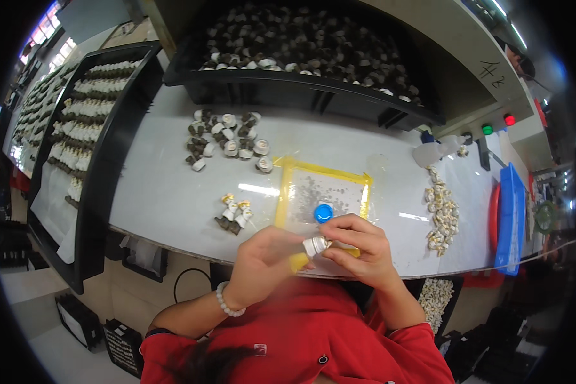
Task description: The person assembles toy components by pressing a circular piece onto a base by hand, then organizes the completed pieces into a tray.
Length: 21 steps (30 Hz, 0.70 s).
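Near the table's front edge, my left hand point(262, 259) and my right hand point(368, 253) meet around a small white figurine piece point(314, 246). The thumb and fingers of my right hand pinch its right end. My left fingers close on its other side, slightly blurred, with a yellow cover point(297, 262) on one fingertip. Just beyond the hands sits a small round blue dish point(324, 213) on a spotted sheet point(307, 185) edged with yellow tape. To the left, two figurines point(235, 213) with white bodies, dark bases and gold-coloured tops lie together.
A black bin point(269, 80) of dark-and-white pieces stands at the back, with a loose group of pieces point(227, 136) before it. Small white-gold parts point(441, 217) form a strip at right, near a blue basket point(509, 221) and a white bottle point(429, 153). A black tray point(99, 192) holds figurine rows at left.
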{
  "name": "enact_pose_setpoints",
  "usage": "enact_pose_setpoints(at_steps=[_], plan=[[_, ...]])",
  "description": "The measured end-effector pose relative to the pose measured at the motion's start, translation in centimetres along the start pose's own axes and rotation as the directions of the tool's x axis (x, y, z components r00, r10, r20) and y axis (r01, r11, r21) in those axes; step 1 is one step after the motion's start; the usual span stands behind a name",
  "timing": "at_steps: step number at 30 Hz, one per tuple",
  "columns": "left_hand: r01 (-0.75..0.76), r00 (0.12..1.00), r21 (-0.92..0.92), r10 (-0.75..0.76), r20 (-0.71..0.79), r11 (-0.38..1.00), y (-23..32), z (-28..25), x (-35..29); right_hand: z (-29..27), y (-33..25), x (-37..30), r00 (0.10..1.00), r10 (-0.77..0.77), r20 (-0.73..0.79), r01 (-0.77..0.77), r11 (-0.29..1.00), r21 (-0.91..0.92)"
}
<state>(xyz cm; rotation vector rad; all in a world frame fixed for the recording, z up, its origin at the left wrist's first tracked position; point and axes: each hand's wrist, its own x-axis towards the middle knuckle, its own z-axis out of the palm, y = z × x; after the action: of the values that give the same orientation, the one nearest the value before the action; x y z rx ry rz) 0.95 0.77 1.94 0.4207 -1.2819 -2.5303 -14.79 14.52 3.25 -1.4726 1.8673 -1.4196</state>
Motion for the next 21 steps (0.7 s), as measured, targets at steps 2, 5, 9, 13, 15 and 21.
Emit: enact_pose_setpoints(at_steps=[2, 5, 9, 13, 15, 21], plan=[[-0.254, 0.961, 0.250, 0.272, -0.041, 0.934, 1.1, -2.1, -0.9, -0.7, -0.5, -0.3, 1.000, 0.019, -0.013, -0.020, 0.999, -0.036], [-0.410, 0.795, 0.686, 0.604, -0.053, 0.601, 3.4, -6.1, -1.1, -1.4, 0.0, -0.9, 0.997, 0.020, -0.075, -0.030, 0.991, -0.132], [-0.144, 0.738, 0.957, 0.671, -0.065, 0.251, 4.2, -8.8, -1.4, -1.0, 0.6, -1.4, 0.996, -0.001, -0.094, -0.021, 0.974, -0.225], [-0.110, 0.736, 0.985, 0.677, -0.008, 0.132, 3.8, -8.4, -1.7, 0.1, 0.8, -1.1, 0.996, -0.040, -0.080, 0.018, 0.968, -0.249], [-0.065, 0.734, 0.992, 0.678, -0.024, 0.105, 3.6, -8.1, -1.9, 0.0, 0.7, -1.4, 0.997, -0.026, -0.078, 0.005, 0.966, -0.259], [-0.131, 0.801, 0.986, 0.597, 0.043, 0.104, 3.1, -8.0, -1.5, 0.1, 1.2, -3.0, 0.985, -0.045, -0.166, -0.010, 0.949, -0.315]])
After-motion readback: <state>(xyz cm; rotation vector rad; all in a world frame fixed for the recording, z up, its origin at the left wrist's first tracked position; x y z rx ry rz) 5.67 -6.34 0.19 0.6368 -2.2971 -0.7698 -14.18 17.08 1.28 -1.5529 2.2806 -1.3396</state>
